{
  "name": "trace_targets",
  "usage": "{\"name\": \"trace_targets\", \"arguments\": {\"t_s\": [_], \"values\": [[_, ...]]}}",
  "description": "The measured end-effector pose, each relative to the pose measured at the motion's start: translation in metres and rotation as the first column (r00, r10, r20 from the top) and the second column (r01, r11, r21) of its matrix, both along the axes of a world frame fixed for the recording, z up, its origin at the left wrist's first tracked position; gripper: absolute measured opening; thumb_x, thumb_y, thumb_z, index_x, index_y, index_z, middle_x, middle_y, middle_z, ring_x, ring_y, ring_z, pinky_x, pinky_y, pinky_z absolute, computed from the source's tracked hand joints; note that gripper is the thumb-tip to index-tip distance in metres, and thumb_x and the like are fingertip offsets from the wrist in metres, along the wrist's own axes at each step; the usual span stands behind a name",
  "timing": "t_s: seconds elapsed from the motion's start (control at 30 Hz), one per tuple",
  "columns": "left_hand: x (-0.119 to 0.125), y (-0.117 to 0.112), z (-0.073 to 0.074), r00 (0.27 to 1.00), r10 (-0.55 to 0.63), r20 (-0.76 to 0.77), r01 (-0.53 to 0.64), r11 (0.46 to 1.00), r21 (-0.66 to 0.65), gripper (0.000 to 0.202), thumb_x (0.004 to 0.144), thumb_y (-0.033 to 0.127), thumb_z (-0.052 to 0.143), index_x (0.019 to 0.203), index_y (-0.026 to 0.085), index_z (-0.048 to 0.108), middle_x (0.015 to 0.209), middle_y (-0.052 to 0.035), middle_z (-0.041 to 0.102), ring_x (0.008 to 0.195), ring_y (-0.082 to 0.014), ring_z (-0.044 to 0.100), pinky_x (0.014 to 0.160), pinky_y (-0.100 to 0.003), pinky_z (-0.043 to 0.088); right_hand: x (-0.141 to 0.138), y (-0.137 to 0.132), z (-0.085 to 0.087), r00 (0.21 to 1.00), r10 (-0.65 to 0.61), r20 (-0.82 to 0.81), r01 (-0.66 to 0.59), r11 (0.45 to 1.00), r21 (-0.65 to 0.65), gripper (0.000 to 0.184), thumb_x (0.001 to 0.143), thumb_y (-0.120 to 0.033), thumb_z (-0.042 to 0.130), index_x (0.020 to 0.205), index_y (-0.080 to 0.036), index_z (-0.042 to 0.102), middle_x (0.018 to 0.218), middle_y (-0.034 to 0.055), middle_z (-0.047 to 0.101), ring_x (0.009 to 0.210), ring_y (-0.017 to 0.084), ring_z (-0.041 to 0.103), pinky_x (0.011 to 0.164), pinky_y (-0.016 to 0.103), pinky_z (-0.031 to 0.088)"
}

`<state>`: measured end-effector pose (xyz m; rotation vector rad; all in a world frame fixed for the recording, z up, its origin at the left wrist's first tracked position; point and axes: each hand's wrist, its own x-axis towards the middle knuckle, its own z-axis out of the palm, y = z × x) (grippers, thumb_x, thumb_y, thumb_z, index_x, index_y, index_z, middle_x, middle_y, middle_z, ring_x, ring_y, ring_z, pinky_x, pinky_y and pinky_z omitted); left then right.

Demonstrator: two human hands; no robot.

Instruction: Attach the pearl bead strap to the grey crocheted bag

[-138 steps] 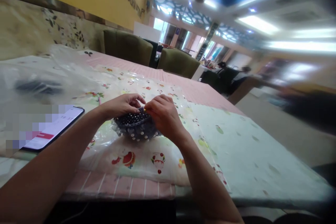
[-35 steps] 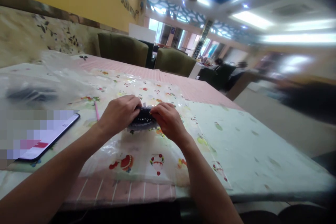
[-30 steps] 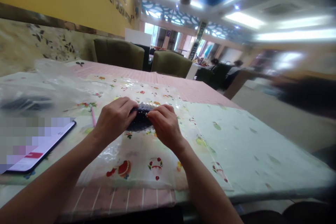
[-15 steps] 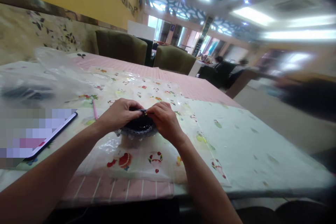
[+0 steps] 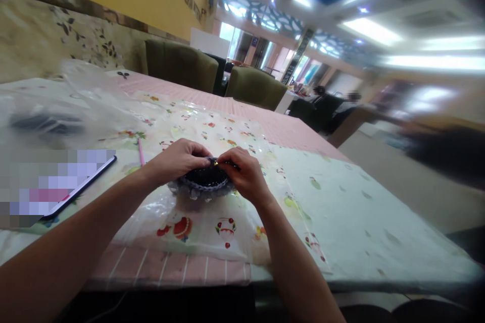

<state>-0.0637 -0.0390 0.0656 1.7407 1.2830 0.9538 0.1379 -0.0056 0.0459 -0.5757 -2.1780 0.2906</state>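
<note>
On the fruit-printed tablecloth (image 5: 359, 212), upon the clear plastic sheet (image 5: 197, 234), the dark round beaded piece (image 5: 204, 182) is now laid hollow side up, where a second ago it was held bunched between the hands. Its far rim is pinched by the closed fingers of the left hand (image 5: 178, 159) and right hand (image 5: 244, 174), with a small yellow tip (image 5: 215, 162) seen between them. The work is judged to be confined to that rim.

place: restaurant or café | signs: clothed tables (image 5: 295, 136); upholstered chairs (image 5: 178, 63); seated people (image 5: 333, 106); decorative ceiling lights (image 5: 371, 30)

Head camera faces forward and down (close) over the table (image 5: 364, 222).
</note>
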Motion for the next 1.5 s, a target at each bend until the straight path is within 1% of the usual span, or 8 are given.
{"name": "trace_targets", "arguments": {"t_s": [0.3,0.6,0.77,0.87,0.97,1.07,1.27,1.5], "values": [[0.002,-0.001,0.000,1.000,0.002,0.014,-0.001,1.000,-0.020,0.019,0.072,0.029,0.064,0.081,0.017,0.075,0.078,-0.0055,0.074,0.067,-0.0164,0.064,0.062,-0.028,0.049,-0.002,0.001,-0.002,1.000,0.023,-0.015,-0.022,0.999,0.033,0.008,0.088,-0.015,0.061,0.083,-0.021,0.062,0.080,-0.0009,0.066,0.079,0.013,0.058,0.079,0.031,0.042],[0.002,0.000,-0.001,0.996,-0.040,-0.074,0.043,0.998,0.048,0.021,0.074,0.033,0.065,0.085,0.018,0.074,0.081,-0.0040,0.075,0.073,-0.0177,0.066,0.067,-0.029,0.050,-0.005,-0.001,-0.006,0.998,-0.057,0.025,0.054,0.993,0.103,0.009,0.090,-0.015,0.056,0.085,-0.021,0.059,0.082,0.0006,0.064,0.082,0.015,0.057,0.081,0.031,0.042],[0.006,-0.001,-0.003,0.962,0.074,-0.263,-0.004,0.966,0.258,0.020,0.078,0.031,0.062,0.088,0.017,0.072,0.080,-0.0031,0.073,0.073,-0.0167,0.065,0.067,-0.027,0.047,-0.005,-0.001,-0.008,0.992,-0.123,0.031,0.117,0.979,0.165,0.008,0.093,-0.020,0.053,0.095,-0.022,0.060,0.098,0.0052,0.063,0.095,0.018,0.057,0.087,0.035,0.042],[0.009,-0.003,-0.005,0.929,0.137,-0.343,0.031,0.896,0.444,0.017,0.082,0.027,0.059,0.090,0.016,0.070,0.085,-0.0039,0.073,0.077,-0.0164,0.065,0.071,-0.028,0.047,-0.003,0.001,-0.009,0.982,-0.185,0.042,0.172,0.961,0.217,0.015,0.090,-0.021,0.057,0.104,-0.022,0.058,0.106,0.0076,0.062,0.104,0.022,0.055,0.092,0.038,0.040],[0.011,-0.004,-0.006,0.898,0.199,-0.392,0.090,0.788,0.609,0.016,0.086,0.023,0.056,0.094,0.015,0.067,0.093,-0.0059,0.072,0.083,-0.0170,0.065,0.077,-0.028,0.047,-0.002,0.003,-0.010,0.971,-0.223,0.083,0.194,0.945,0.262,0.004,0.091,-0.024,0.056,0.092,-0.021,0.058,0.090,0.0052,0.062,0.091,0.021,0.054,0.088,0.037,0.040],[0.013,-0.005,-0.008,0.866,0.302,-0.399,0.095,0.683,0.724,0.016,0.089,0.021,0.054,0.099,0.014,0.063,0.094,-0.0073,0.070,0.083,-0.0171,0.065,0.077,-0.029,0.048,-0.002,0.002,-0.009,0.961,-0.268,0.067,0.231,0.914,0.332,0.011,0.093,-0.025,0.052,0.084,-0.021,0.057,0.082,0.0049,0.060,0.085,0.020,0.052,0.089,0.037,0.039],[0.013,-0.009,-0.011,0.826,0.426,-0.370,0.126,0.500,0.857,0.010,0.093,0.022,0.052,0.092,0.016,0.060,0.086,-0.0067,0.066,0.082,-0.0172,0.063,0.076,-0.030,0.051,-0.003,-0.008,-0.004,0.948,-0.316,-0.036,0.303,0.865,0.400,0.010,0.093,-0.021,0.049,0.097,-0.024,0.058,0.081,0.0027,0.060,0.083,0.019,0.053,0.103,0.041,0.035],[0.014,-0.015,-0.009,0.845,0.436,-0.308,0.175,0.318,0.932,0.011,0.089,0.015,0.060,0.099,0.019,0.058,0.089,-0.0064,0.067,0.083,-0.0172,0.064,0.078,-0.031,0.055,0.000,-0.014,-0.005,0.950,-0.305,-0.061,0.302,0.860,0.410,0.019,0.090,-0.018,0.055,0.104,-0.029,0.057,0.080,0.0000,0.060,0.083,0.019,0.055,0.108,0.044,0.034]]}}
